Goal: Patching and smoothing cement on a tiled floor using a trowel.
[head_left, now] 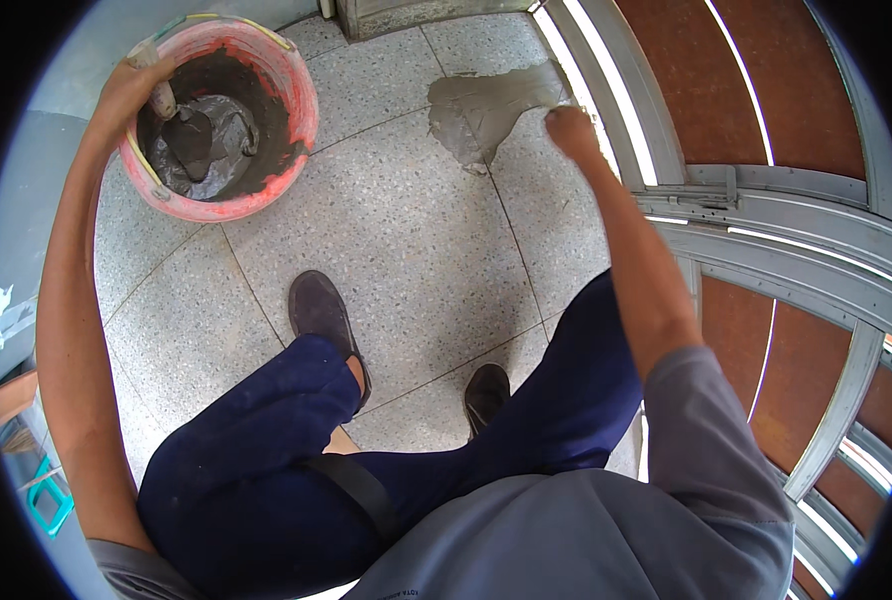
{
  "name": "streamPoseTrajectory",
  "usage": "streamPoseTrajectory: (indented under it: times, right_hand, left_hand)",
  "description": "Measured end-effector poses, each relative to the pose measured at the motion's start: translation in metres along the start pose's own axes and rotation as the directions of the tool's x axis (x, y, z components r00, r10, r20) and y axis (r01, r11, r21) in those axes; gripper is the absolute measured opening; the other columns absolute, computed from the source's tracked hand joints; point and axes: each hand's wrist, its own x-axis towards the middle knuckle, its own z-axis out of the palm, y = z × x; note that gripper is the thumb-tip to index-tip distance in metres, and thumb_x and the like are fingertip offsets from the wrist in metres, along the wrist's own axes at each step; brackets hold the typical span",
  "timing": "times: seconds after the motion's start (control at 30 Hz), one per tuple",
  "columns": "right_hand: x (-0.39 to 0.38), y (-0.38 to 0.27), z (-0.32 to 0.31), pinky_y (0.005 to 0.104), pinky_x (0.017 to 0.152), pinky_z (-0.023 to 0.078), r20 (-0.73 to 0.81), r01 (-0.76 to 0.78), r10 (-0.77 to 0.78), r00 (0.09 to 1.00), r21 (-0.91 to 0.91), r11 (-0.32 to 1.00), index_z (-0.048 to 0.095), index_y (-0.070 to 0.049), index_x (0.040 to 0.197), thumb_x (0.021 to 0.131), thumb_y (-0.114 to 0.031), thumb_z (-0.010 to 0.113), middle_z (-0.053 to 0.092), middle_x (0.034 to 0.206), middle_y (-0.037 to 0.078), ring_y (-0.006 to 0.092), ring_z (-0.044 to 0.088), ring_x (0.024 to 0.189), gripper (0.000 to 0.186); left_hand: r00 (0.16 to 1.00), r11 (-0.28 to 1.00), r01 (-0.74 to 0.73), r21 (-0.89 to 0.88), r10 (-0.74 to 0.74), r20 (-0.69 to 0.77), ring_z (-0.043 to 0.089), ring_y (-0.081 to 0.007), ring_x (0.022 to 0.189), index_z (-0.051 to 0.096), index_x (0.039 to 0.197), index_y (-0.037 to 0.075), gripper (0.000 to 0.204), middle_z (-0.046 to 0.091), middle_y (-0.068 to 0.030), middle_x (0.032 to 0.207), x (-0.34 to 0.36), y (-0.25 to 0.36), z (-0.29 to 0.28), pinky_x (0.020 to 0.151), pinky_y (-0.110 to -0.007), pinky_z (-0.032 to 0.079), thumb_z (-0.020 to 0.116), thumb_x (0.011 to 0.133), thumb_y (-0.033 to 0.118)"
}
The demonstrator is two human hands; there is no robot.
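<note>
At the upper left, my left hand (126, 95) is closed around the pale, worn handle of a trowel (190, 138). Its dark blade lies inside the red bucket (304, 100), over wet grey mortar (228, 125). Mortar also coats the bucket's inner wall. My right hand (570, 130) is a fist low over the floor at the upper right. Beside it a thin patch of grey mortar (481, 110) is spread on the speckled tiles. Whatever the right fingers grip is hidden by the hand.
Speckled floor tiles (406, 220) lie around my two dark shoes (321, 305). Along the right runs a metal frame (766, 215) with brown panels. A pale wall (56, 190) bounds the left, and a green plastic thing (51, 500) stands at the lower left.
</note>
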Motion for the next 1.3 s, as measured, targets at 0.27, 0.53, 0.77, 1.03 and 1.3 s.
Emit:
streamPoseTrajectory:
  times: [0.27, 0.53, 0.77, 1.03, 1.3]
  right_hand:
    - [-0.023, -0.010, 0.036, 0.0487, 0.072, 0.059, 0.299, 0.204, -0.118, 0.947, -0.276, 0.939, 0.072, 0.003, 0.093, 0.086, -0.016, 0.052, 0.073, 0.090, 0.024, 0.0374, 0.073, 0.085, 0.028]
    - [-0.189, -0.148, 0.037, 0.0539, 0.083, 0.055, 0.303, -0.260, 0.238, 0.923, 0.033, 0.965, 0.066, -0.001, 0.112, 0.092, -0.021, 0.050, 0.072, 0.095, 0.026, 0.0442, 0.070, 0.089, 0.033]
    - [-0.155, -0.144, 0.002, 0.0523, 0.086, 0.055, 0.312, -0.230, 0.194, 0.930, 0.083, 0.970, 0.057, 0.004, 0.126, 0.098, -0.020, 0.044, 0.070, 0.102, 0.029, 0.0441, 0.069, 0.097, 0.040]
    - [-0.160, -0.151, -0.050, 0.0506, 0.076, 0.057, 0.296, 0.093, -0.103, 0.950, 0.050, 0.994, 0.072, -0.008, 0.110, 0.087, -0.017, 0.054, 0.071, 0.098, 0.024, 0.0428, 0.070, 0.090, 0.030]
    - [-0.091, -0.290, -0.122, 0.0494, 0.081, 0.055, 0.195, 0.373, -0.440, 0.877, 0.302, 0.877, 0.072, -0.006, 0.104, 0.087, -0.020, 0.053, 0.071, 0.095, 0.023, 0.0415, 0.069, 0.091, 0.030]
  left_hand:
    - [0.992, 0.992, 0.067, 0.111, -0.078, 0.103, 0.061, -0.0161, 0.086, 0.066, 0.109, -0.001, 0.041, 0.067, -0.0065, 0.097, 0.023, -0.005, 0.000, 0.079, -0.033, 0.049, 0.068, 0.088, 0.034]
    - [1.000, 0.997, 0.011, 0.073, -0.013, 0.026, 0.062, -0.0162, 0.081, 0.066, 0.104, -0.002, 0.040, 0.067, -0.0077, 0.092, 0.017, -0.015, 0.000, 0.074, -0.033, 0.050, 0.069, 0.085, 0.034]
    - [0.999, 0.997, -0.047, 0.061, 0.047, 0.014, 0.063, -0.0173, 0.072, 0.067, 0.092, -0.002, 0.039, 0.067, -0.0089, 0.084, 0.025, -0.006, 0.011, 0.067, -0.034, 0.051, 0.069, 0.082, 0.036]
    - [1.000, 0.983, -0.028, 0.182, 0.027, 0.007, 0.066, -0.0195, 0.053, 0.070, 0.084, 0.001, 0.011, 0.066, -0.0096, 0.060, -0.027, 0.082, 0.040, 0.053, -0.034, 0.053, 0.067, 0.080, 0.010]
    - [0.999, 0.998, 0.042, 0.050, -0.043, 0.019, 0.064, -0.0191, 0.053, 0.068, 0.083, 0.001, 0.011, 0.067, -0.0073, 0.062, -0.046, 0.071, 0.022, 0.053, -0.034, 0.052, 0.070, 0.078, 0.010]
